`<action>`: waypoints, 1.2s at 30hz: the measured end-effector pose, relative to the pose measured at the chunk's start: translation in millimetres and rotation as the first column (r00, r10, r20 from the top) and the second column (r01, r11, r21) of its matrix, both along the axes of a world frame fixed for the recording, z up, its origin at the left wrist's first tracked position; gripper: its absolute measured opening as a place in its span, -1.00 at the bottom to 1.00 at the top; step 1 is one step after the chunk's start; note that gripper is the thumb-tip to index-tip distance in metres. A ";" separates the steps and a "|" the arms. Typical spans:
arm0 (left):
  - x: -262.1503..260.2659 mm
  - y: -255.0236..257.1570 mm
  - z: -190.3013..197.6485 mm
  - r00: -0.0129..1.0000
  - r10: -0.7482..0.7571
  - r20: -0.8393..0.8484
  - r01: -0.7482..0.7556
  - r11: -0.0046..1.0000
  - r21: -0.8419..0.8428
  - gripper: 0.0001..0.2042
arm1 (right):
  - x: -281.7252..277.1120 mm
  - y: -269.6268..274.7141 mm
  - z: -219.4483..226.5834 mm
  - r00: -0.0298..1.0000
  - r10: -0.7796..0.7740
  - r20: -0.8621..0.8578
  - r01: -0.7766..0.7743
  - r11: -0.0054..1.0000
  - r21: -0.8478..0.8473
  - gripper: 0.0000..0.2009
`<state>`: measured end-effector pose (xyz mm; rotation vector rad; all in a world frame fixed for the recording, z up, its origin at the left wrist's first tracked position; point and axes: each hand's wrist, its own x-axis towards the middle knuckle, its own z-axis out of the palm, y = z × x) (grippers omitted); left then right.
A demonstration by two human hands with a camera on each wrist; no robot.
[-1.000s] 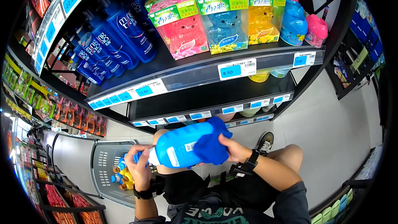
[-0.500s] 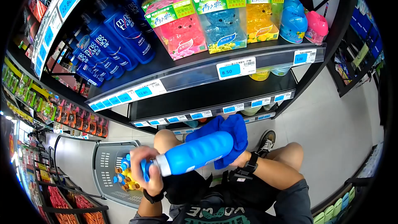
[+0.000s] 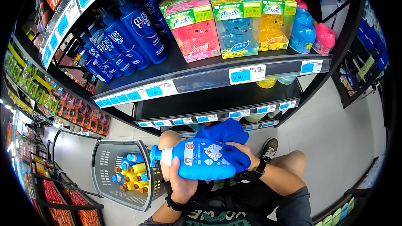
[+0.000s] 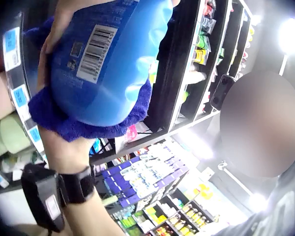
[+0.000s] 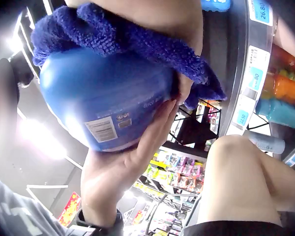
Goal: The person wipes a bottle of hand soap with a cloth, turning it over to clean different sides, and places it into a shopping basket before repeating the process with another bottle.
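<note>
Held sideways above the knees is a blue pump bottle (image 3: 205, 159) with a cartoon label, its white collar and blue pump pointing left. My left hand (image 3: 182, 184) grips it near the collar, thumb on the front and fingers behind. Around the bottle's base lies a dark blue cloth (image 3: 228, 136), which my right hand (image 3: 247, 155) holds against it. The left wrist view shows the barcode side of the bottle (image 4: 108, 64) with the cloth (image 4: 88, 125) wrapped at its base. In the right wrist view, the left hand (image 5: 130, 167) lies along the bottle (image 5: 108, 93).
A grey basket (image 3: 101, 171) with yellow and blue bottles stands at the left. Ahead is a black shelf (image 3: 180, 75) with dark blue pump bottles (image 3: 144, 35), boxed figures (image 3: 197, 33) and price tags. A shoe (image 3: 270, 147) rests on the floor.
The bottle has turned so its cartoon label faces up. My left hand has moved from the pump to the bottle's neck end. The cloth has shifted around the base, and more of the basket shows.
</note>
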<state>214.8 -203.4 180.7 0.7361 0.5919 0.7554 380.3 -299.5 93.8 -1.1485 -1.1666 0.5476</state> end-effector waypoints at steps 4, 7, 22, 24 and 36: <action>-7.6 3.5 9.9 0.985 -0.166 -0.054 0.167 0.986 0.021 -0.44 | -9.0 2.4 -5.6 0.995 0.002 -0.096 0.006 0.997 0.082 -0.66; -4.4 -11.0 17.0 0.989 -0.117 -0.089 0.121 0.992 0.041 -0.42 | -15.2 5.4 25.5 0.773 0.095 -0.628 -0.147 0.989 -0.032 -0.68; -12.9 -2.2 -5.0 0.933 -0.184 -0.311 0.254 0.946 0.203 -0.34 | -7.8 23.7 47.7 0.914 0.307 -0.267 -0.362 0.912 -0.192 -0.51; -17.0 -2.0 -5.7 0.927 -0.187 -0.324 0.256 0.949 0.185 -0.33 | -8.4 24.2 54.7 0.916 0.294 -0.273 -0.354 0.913 -0.204 -0.50; -26.2 13.1 -21.5 0.818 -0.451 -0.356 0.519 0.847 0.118 -0.27 | 0.3 17.2 69.1 0.831 0.311 -0.461 -0.448 0.866 -0.222 -0.56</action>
